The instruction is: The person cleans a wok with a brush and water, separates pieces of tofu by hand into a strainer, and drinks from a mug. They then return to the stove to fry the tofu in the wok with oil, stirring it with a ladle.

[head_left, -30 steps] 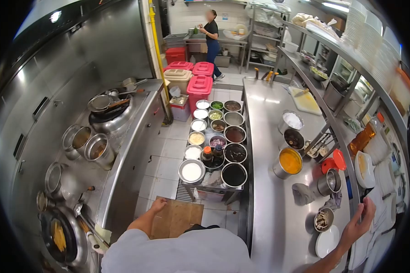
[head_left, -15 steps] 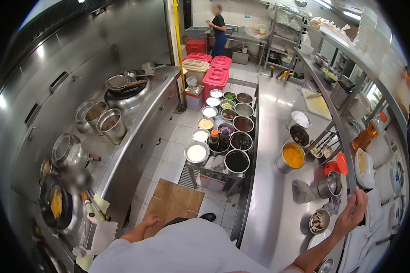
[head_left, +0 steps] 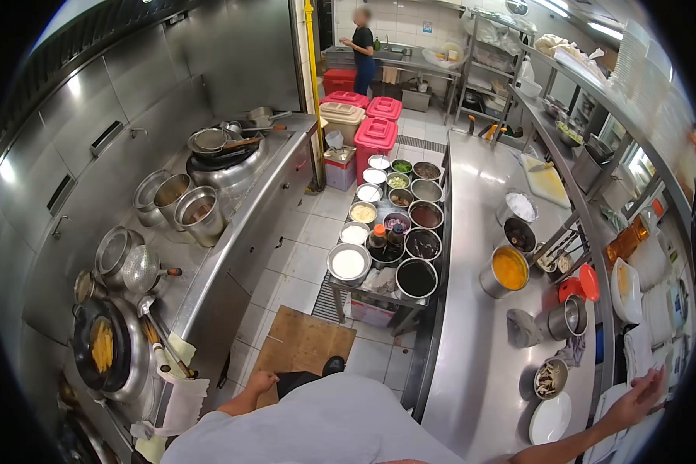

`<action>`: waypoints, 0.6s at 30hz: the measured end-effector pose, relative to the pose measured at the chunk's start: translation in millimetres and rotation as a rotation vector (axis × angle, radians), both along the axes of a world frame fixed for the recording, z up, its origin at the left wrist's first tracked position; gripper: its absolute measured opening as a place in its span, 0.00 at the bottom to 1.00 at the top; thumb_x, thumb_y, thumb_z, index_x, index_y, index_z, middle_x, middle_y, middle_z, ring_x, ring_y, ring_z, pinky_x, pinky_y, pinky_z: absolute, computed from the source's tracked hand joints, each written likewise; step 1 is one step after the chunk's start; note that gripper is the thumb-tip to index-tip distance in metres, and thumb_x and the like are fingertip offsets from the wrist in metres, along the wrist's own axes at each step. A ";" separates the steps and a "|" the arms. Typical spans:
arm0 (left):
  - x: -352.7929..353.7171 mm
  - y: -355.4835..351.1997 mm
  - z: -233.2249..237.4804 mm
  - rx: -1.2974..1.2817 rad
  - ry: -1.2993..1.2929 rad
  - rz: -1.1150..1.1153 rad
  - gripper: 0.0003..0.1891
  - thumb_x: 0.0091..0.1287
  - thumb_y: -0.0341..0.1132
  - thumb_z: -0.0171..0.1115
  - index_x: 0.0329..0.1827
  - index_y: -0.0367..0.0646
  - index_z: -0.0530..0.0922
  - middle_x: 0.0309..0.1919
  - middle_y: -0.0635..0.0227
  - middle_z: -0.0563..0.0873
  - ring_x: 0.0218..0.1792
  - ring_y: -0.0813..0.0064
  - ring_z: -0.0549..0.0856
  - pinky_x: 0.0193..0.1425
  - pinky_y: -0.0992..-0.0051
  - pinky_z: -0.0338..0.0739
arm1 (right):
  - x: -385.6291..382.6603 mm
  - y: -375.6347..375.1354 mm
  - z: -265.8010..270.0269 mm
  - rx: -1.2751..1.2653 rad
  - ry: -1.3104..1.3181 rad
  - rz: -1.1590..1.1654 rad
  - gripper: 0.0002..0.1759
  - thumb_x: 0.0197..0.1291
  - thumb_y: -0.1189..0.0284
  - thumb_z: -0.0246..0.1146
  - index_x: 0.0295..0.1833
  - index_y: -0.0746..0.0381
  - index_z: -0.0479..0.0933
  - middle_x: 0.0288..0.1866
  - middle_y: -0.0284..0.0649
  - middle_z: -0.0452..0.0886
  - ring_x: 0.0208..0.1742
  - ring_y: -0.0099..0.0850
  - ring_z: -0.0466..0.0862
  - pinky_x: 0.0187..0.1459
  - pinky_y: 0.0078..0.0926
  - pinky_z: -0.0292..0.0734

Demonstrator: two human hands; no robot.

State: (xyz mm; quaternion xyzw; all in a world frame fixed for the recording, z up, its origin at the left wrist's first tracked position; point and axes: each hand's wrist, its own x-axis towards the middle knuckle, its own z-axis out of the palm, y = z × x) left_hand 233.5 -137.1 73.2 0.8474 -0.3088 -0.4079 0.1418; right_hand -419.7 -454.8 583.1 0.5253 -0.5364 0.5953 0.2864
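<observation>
I judge this a reach — right hand (head_left: 643, 396) open, out past the white plate (head_left: 551, 418) on the desk (head_left: 472, 363), left hand (head_left: 262, 382) loosely closed — any grasp calling for the right to close.

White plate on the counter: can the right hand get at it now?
Likely yes: the white plate lies uncovered, its near side free, with the metal bowl only at its far edge. The right hand, out beyond it, would need to draw back.

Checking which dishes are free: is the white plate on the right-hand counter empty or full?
Empty: the white plate shows a bare surface, with no food on it.
</observation>
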 end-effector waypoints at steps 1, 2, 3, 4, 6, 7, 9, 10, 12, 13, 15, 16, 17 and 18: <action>-0.8 -9.9 4.7 0.002 0.002 -0.004 0.18 0.63 0.50 0.59 0.42 0.45 0.86 0.39 0.53 0.87 0.46 0.56 0.84 0.52 0.62 0.76 | -7.5 3.6 6.2 0.040 0.018 -0.012 0.17 0.72 0.72 0.53 0.62 0.65 0.73 0.48 0.40 0.83 0.34 0.23 0.76 0.35 0.21 0.72; -0.4 -26.5 22.3 0.035 -0.037 0.011 0.21 0.64 0.52 0.57 0.40 0.42 0.85 0.39 0.52 0.86 0.47 0.55 0.84 0.52 0.62 0.76 | -13.0 2.9 15.0 0.131 0.045 -0.027 0.18 0.71 0.73 0.52 0.63 0.65 0.72 0.49 0.40 0.82 0.37 0.23 0.77 0.38 0.20 0.73; 7.5 -39.8 33.2 0.069 -0.080 -0.003 0.24 0.65 0.54 0.56 0.38 0.40 0.85 0.39 0.50 0.86 0.47 0.55 0.84 0.51 0.63 0.76 | -19.0 4.7 25.8 0.228 0.066 -0.071 0.18 0.71 0.74 0.52 0.64 0.65 0.72 0.51 0.40 0.81 0.40 0.24 0.78 0.40 0.20 0.74; 23.4 -41.9 9.7 -0.020 -0.106 0.058 0.27 0.66 0.57 0.54 0.35 0.37 0.84 0.37 0.50 0.86 0.44 0.56 0.85 0.49 0.62 0.76 | -25.7 -1.4 31.2 0.246 0.082 0.108 0.20 0.69 0.75 0.51 0.65 0.64 0.71 0.55 0.43 0.80 0.47 0.27 0.80 0.48 0.21 0.74; 52.5 -58.6 -25.1 -0.161 0.089 0.135 0.34 0.67 0.62 0.49 0.31 0.33 0.80 0.26 0.56 0.84 0.29 0.61 0.83 0.38 0.60 0.76 | -5.2 -12.7 53.5 0.281 0.157 0.157 0.20 0.68 0.75 0.53 0.64 0.63 0.73 0.59 0.45 0.78 0.56 0.33 0.79 0.59 0.29 0.71; 90.3 -57.9 -88.0 -0.282 0.187 0.091 0.31 0.68 0.60 0.50 0.31 0.36 0.79 0.21 0.64 0.79 0.20 0.68 0.77 0.26 0.64 0.73 | 26.2 -7.3 80.2 0.390 0.224 0.091 0.19 0.67 0.74 0.54 0.63 0.62 0.74 0.57 0.43 0.80 0.55 0.33 0.79 0.59 0.30 0.71; 65.5 -83.5 0.0 -0.322 0.312 0.044 0.20 0.69 0.49 0.56 0.26 0.41 0.76 0.17 0.70 0.74 0.18 0.77 0.77 0.16 0.74 0.66 | -6.5 -31.8 94.5 0.515 0.279 0.043 0.18 0.64 0.73 0.57 0.58 0.64 0.75 0.47 0.44 0.81 0.47 0.33 0.79 0.53 0.30 0.73; 86.3 -86.8 -46.6 -0.310 0.319 -0.034 0.20 0.69 0.49 0.56 0.26 0.41 0.76 0.17 0.70 0.74 0.18 0.77 0.77 0.16 0.74 0.66 | -13.6 -44.3 99.9 0.548 0.290 0.030 0.17 0.64 0.73 0.57 0.57 0.65 0.75 0.45 0.45 0.81 0.44 0.35 0.80 0.51 0.32 0.74; 117.2 -86.9 -97.1 -0.283 0.451 -0.029 0.17 0.67 0.45 0.57 0.28 0.39 0.77 0.19 0.67 0.77 0.21 0.74 0.80 0.21 0.71 0.72 | -24.4 -69.6 109.0 0.694 0.229 -0.081 0.17 0.62 0.73 0.59 0.56 0.66 0.75 0.41 0.44 0.82 0.42 0.36 0.81 0.50 0.32 0.76; 114.0 -88.3 -97.5 -0.225 0.318 -0.127 0.17 0.66 0.44 0.58 0.30 0.38 0.78 0.20 0.66 0.78 0.23 0.73 0.81 0.25 0.70 0.73 | -30.9 -86.3 106.5 0.714 0.203 -0.090 0.17 0.62 0.73 0.59 0.55 0.66 0.75 0.40 0.44 0.82 0.41 0.36 0.82 0.49 0.32 0.76; 107.3 -77.6 -105.7 -0.178 0.179 -0.204 0.16 0.65 0.44 0.59 0.32 0.37 0.79 0.22 0.64 0.80 0.25 0.72 0.81 0.28 0.69 0.75 | -37.7 -102.0 100.9 0.822 -0.001 0.136 0.17 0.60 0.72 0.59 0.54 0.65 0.76 0.42 0.47 0.83 0.41 0.40 0.83 0.49 0.34 0.77; 104.5 -80.5 -108.9 -0.170 0.165 -0.237 0.16 0.65 0.44 0.60 0.33 0.37 0.79 0.23 0.64 0.80 0.26 0.72 0.81 0.29 0.70 0.75 | -37.3 -114.1 98.8 0.934 -0.207 0.359 0.17 0.59 0.72 0.59 0.54 0.64 0.77 0.43 0.49 0.84 0.42 0.45 0.84 0.48 0.36 0.77; 104.2 -80.6 -111.9 -0.157 0.149 -0.268 0.16 0.65 0.44 0.60 0.34 0.36 0.79 0.24 0.64 0.81 0.26 0.73 0.81 0.30 0.70 0.75 | -34.8 -126.2 92.9 0.931 -0.203 0.370 0.17 0.59 0.72 0.59 0.54 0.64 0.77 0.43 0.49 0.84 0.42 0.45 0.84 0.48 0.36 0.77; 102.3 -82.5 -111.0 -0.145 0.131 -0.298 0.16 0.64 0.44 0.60 0.35 0.36 0.80 0.24 0.64 0.81 0.27 0.73 0.81 0.31 0.70 0.75 | -29.5 -139.1 87.3 1.027 -0.148 0.266 0.16 0.59 0.72 0.59 0.53 0.64 0.77 0.41 0.48 0.83 0.40 0.43 0.83 0.48 0.35 0.77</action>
